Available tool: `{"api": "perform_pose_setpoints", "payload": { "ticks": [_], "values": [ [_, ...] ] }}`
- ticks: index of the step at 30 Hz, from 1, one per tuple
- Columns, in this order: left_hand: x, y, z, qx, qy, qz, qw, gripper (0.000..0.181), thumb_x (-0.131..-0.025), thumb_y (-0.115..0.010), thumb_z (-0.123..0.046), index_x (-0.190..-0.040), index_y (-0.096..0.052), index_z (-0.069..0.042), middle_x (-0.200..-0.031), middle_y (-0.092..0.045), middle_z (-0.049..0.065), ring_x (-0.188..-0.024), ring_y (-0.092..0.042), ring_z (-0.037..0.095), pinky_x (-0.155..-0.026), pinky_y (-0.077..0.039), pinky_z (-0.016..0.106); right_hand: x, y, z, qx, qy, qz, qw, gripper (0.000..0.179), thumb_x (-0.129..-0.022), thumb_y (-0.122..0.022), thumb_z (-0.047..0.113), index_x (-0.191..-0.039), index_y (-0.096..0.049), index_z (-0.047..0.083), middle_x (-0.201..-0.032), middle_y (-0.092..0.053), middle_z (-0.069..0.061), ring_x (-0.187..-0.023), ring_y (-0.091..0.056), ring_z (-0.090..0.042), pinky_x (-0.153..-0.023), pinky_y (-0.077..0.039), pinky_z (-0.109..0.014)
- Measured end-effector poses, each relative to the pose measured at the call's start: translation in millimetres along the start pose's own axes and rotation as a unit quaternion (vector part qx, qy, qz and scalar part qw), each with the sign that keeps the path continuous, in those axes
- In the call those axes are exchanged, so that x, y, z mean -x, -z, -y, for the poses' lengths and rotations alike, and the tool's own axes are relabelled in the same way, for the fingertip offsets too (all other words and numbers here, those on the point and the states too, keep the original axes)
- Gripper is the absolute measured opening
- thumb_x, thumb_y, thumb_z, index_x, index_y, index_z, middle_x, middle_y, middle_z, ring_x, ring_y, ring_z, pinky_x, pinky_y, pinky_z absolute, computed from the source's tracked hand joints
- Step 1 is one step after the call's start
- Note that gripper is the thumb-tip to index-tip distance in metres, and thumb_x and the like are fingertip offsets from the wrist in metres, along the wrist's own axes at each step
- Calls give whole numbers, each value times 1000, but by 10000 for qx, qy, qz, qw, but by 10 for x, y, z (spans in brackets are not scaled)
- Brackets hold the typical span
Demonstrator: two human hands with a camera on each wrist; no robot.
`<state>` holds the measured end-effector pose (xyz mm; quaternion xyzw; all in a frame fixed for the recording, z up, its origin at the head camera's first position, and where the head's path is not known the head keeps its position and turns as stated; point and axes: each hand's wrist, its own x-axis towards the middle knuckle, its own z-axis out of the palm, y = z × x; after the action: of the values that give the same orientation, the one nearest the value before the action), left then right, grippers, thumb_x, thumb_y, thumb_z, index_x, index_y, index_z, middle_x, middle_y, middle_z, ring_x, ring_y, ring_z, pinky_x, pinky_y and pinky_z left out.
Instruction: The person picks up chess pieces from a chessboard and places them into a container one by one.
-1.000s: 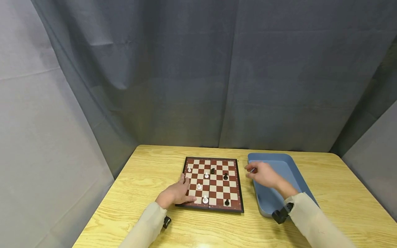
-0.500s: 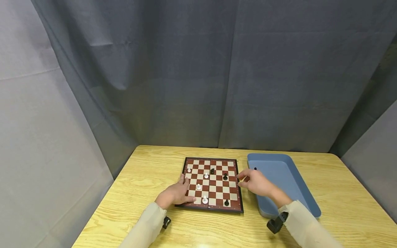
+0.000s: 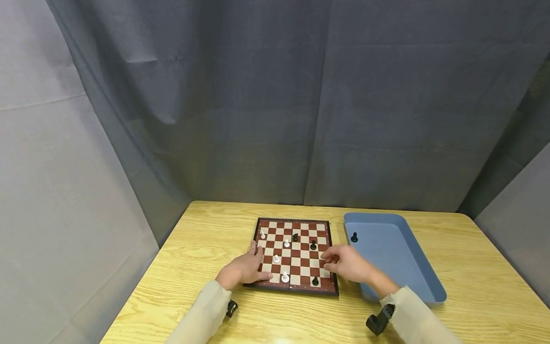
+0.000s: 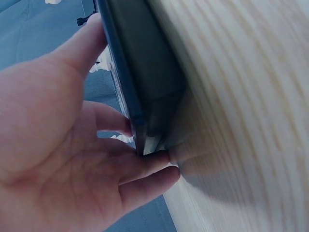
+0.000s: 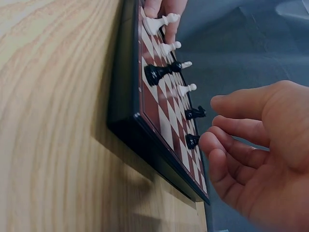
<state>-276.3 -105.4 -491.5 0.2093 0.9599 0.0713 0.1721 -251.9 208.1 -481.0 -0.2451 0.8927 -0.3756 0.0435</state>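
Grey curtain (image 3: 258,119) at 12, wood table (image 3: 193,248) below. Chessboard (image 3: 304,263) mid-table, border marks too small to read; four white pieces (image 3: 285,277), three black pieces (image 3: 313,246) on it. Left hand (image 3: 244,268) rests on its 8 o'clock corner, fingers spread. Right hand (image 3: 350,263) over its 3 o'clock edge, thumb and fingertips apart. Blue tray (image 3: 395,258) at 3, black chessman (image 3: 354,237) inside at its 10

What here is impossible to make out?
Head view: squares of the red-and-cream checkered chessboard, hidden by the left grip.
Head view: its border markings, too small to read.
Right wrist view: top of one small black chess piece, behind the right grip.
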Motion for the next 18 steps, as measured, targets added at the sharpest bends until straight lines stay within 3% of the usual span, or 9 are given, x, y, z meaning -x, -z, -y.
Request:
{"api": "perform_pose_setpoints", "payload": {
  "ticks": [8,18],
  "values": [
    [11,17,-18,-14,-11,-16,10000,92,-89,-50,-61,-149,-22,2,-154,-6,26,-128,-42,35,-81,-48,37,17,-90,-9,-79,155,224,9996,20,-89,-66,10,-106,-67,1,-93,-63,-2,-77,-57,-11,-63,-48,-27],
    [5,13,-15,-29,-19,2,10000,91,-89,-51,-60,-149,-22,3,-154,-6,26,-129,-41,35,-84,-47,38,19,-156,54,-363,61,583,9976,23,-85,-64,0,-108,-66,-2,-93,-64,-7,-76,-58,-16,-65,-49,-28]
  ]
}}
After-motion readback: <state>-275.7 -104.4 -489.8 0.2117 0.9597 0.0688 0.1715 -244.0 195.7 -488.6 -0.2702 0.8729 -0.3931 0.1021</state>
